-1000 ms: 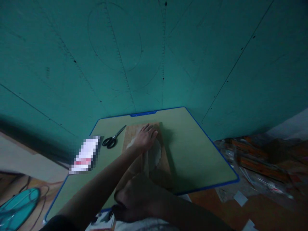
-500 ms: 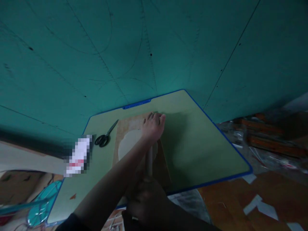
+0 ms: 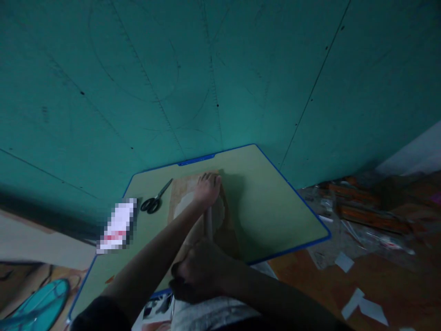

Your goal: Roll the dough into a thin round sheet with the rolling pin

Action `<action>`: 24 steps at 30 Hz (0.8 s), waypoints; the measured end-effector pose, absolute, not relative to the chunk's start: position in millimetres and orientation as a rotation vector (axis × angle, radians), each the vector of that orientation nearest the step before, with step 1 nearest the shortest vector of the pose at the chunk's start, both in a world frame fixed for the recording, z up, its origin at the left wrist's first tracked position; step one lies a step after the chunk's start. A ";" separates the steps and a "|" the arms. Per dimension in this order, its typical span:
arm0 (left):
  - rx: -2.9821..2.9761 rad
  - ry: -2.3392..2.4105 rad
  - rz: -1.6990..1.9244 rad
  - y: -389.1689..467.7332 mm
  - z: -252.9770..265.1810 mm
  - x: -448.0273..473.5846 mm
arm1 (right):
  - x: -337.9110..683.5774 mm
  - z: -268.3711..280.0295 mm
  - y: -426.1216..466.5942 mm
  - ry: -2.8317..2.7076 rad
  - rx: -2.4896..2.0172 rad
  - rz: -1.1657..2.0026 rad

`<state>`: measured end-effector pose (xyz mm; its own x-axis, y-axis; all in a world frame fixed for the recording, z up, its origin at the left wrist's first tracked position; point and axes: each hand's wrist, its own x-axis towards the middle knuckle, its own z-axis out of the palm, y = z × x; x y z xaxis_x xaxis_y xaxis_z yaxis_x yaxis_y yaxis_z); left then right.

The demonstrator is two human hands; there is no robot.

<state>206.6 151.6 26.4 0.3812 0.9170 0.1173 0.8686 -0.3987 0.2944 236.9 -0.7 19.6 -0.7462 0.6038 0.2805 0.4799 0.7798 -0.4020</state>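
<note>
A pale rolling pin (image 3: pixel 207 223) lies across a flat, thin round of white dough (image 3: pixel 218 215). Under the dough is a brown wooden board (image 3: pixel 177 185). My left hand (image 3: pixel 208 189) is closed over the pin's far end, near the board's top edge. At the near end, my right hand (image 3: pixel 201 269) grips the pin with its fingers wrapped around it. My left forearm covers part of the dough. Left of the board, black-handled scissors (image 3: pixel 151 202) lie closed on the table.
The low, pale green table (image 3: pixel 272 207) has a blue rim and stands against a teal wall (image 3: pixel 241 82). A blurred white-and-red packet (image 3: pixel 119 225) lies at its left edge. Plastic-wrapped wooden pieces (image 3: pixel 372 218) and paper scraps (image 3: pixel 367 305) lie on the floor at right.
My right hand has moved forward and shows more clearly, still on the pin. My left hand stays at the pin's far end. The view has shifted, with the table lower in it.
</note>
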 end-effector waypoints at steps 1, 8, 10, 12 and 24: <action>2.471 1.583 0.393 154.4 25.0 195.0 | 232.7 25.6 3.0 -2.577 -0.857 0.472; 2.567 1.413 0.368 159.0 20.6 176.8 | 229.4 33.4 2.5 -2.547 -0.988 0.591; 2.579 1.414 0.381 158.3 20.9 190.9 | 234.1 25.6 -1.5 -2.509 -1.000 0.505; 2.582 1.440 0.388 157.5 21.2 205.8 | 239.1 17.8 -6.1 -2.425 -1.008 0.487; 2.523 1.694 0.260 149.0 25.0 241.5 | 248.7 -13.3 -30.4 -2.125 -0.879 0.491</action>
